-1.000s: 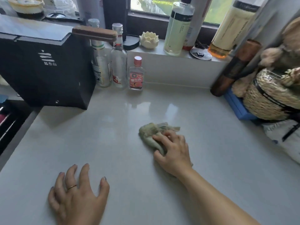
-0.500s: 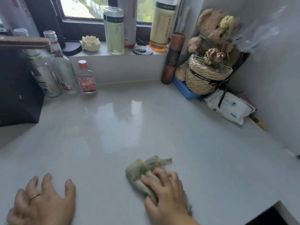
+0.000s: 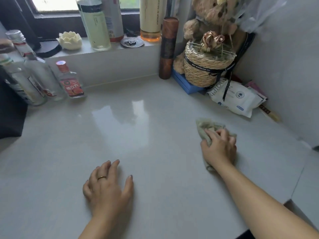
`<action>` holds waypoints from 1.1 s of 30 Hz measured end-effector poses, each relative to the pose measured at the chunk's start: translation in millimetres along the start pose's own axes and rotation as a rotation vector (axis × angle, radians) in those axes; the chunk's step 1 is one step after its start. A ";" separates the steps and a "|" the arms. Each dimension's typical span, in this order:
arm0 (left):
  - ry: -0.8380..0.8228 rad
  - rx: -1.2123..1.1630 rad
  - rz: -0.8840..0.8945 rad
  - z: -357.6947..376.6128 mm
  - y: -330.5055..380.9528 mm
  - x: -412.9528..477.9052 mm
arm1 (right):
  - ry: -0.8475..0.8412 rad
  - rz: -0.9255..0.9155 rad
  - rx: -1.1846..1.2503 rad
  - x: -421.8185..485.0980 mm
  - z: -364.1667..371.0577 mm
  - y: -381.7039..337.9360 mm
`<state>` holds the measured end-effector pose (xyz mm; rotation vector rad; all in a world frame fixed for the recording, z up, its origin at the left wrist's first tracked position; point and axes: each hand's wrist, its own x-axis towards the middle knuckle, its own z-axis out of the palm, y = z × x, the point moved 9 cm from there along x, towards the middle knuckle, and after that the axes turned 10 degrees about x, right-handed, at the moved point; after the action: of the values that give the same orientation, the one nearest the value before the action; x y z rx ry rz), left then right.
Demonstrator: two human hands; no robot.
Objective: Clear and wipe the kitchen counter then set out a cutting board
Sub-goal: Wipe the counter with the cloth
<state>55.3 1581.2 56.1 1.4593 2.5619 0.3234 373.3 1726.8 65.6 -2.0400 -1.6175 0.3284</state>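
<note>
A crumpled pale green cloth (image 3: 206,125) lies on the glossy light grey counter (image 3: 138,128), right of centre. My right hand (image 3: 219,149) presses down on it, fingers bent over the cloth, which sticks out ahead of the fingers and behind the wrist. My left hand (image 3: 107,185) rests flat on the bare counter near the front, fingers spread, a ring on one finger. No cutting board shows in view.
Three clear bottles (image 3: 43,78) stand at the back left beside a black box (image 3: 10,111). A brown cylinder (image 3: 167,49), a woven basket (image 3: 207,68) on a blue box with a teddy bear, and a wipes pack (image 3: 236,99) fill the right corner. Tall bottles line the window sill.
My right hand has slid the cloth across the counter to the right, toward the wipes pack. My left hand stays flat on the counter. The view has swung right.
</note>
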 end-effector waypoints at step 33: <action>0.150 -0.018 -0.261 -48.2 -196.2 -131.6 | 0.085 -0.035 0.118 -279.3 -4.5 -43.5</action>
<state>-52.5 1365.5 54.7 1.1138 2.8174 0.4304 266.5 1465.2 58.0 -1.9093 -1.5443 0.3133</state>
